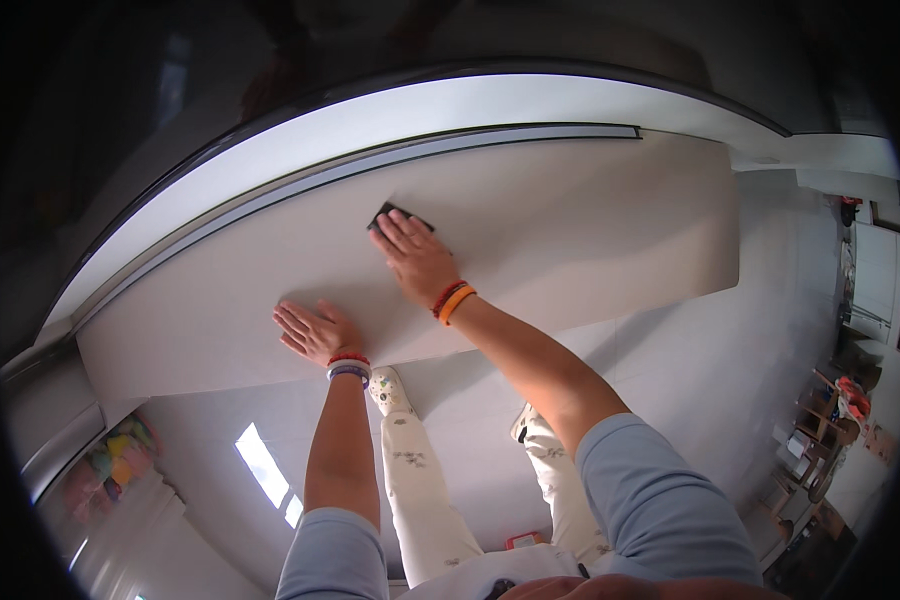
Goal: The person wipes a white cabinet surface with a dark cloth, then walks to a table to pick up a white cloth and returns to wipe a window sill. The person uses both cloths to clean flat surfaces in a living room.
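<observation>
A light, smooth countertop (607, 225) stretches before me, with a long metal-edged track (420, 152) along its back. My right hand (418, 255) lies palm down near the middle, its fingers pressed on a small dark flat pad (383, 213). The hand covers most of this pad, and its exact kind cannot be told. To the left and closer to me, my left hand (315, 330) rests with fingers spread on the bare surface, holding nothing.
A glossy black panel (480, 37) rises behind the white ledge (435, 105). Colourful soft items (120, 457) lie at lower left. A wooden shelf (814, 427) holding assorted things stands at far right. On the floor between my legs is a red object (523, 540).
</observation>
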A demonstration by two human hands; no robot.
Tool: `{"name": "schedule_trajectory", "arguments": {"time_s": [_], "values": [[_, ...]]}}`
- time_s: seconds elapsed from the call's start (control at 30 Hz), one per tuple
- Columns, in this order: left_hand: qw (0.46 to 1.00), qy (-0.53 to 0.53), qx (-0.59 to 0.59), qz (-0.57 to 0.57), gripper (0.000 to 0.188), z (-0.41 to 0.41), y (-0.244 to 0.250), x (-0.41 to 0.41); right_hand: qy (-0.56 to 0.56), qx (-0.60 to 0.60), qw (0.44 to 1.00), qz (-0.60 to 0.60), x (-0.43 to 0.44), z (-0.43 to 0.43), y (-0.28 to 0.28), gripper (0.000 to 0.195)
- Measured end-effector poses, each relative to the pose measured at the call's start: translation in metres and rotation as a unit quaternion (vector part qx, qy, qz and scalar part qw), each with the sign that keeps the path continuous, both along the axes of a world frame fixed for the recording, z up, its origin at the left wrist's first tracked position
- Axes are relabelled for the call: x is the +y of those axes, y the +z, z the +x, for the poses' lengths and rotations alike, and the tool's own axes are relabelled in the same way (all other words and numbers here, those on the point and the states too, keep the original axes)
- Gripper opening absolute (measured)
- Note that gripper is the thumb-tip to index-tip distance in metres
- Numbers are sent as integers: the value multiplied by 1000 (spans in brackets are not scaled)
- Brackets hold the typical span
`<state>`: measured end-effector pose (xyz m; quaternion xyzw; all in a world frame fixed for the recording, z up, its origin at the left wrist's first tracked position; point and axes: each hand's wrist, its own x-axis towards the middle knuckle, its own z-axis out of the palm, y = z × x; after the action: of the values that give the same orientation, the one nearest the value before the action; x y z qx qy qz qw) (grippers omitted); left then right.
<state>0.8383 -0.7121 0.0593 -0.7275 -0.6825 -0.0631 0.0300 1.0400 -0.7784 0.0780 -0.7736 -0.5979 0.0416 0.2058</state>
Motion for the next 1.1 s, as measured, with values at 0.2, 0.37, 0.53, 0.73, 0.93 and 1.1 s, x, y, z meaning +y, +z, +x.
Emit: {"name": "schedule_trajectory", "arguments": {"time_s": [0.2, 0.37, 0.53, 0.73, 0.93, 1.1], "values": [[1000, 5, 11, -6, 64, -2, 5, -3, 41, -14, 999, 4, -11, 48, 6, 46], [1000, 8, 12, -14, 64, -10, 12, -11, -209, -86, 974, -29, -97, 149, -7, 50], [1000, -4, -16, -5, 63, -4, 8, -10, -326, -91, 938, -73, -121, 164, -16, 51], [997, -19, -51, 61, 60, -19, -6, -5, -145, -49, 988, 16, -48, 94, -18, 46], [964, -59, -222, 131, 38, -16, 4, -15, -12, -60, 998, 20, -10, 58, -20, 46], [929, -169, -285, 163, 28, -27, -3, -27, 116, -50, 987, 100, 72, -16, -21, 41]]}}
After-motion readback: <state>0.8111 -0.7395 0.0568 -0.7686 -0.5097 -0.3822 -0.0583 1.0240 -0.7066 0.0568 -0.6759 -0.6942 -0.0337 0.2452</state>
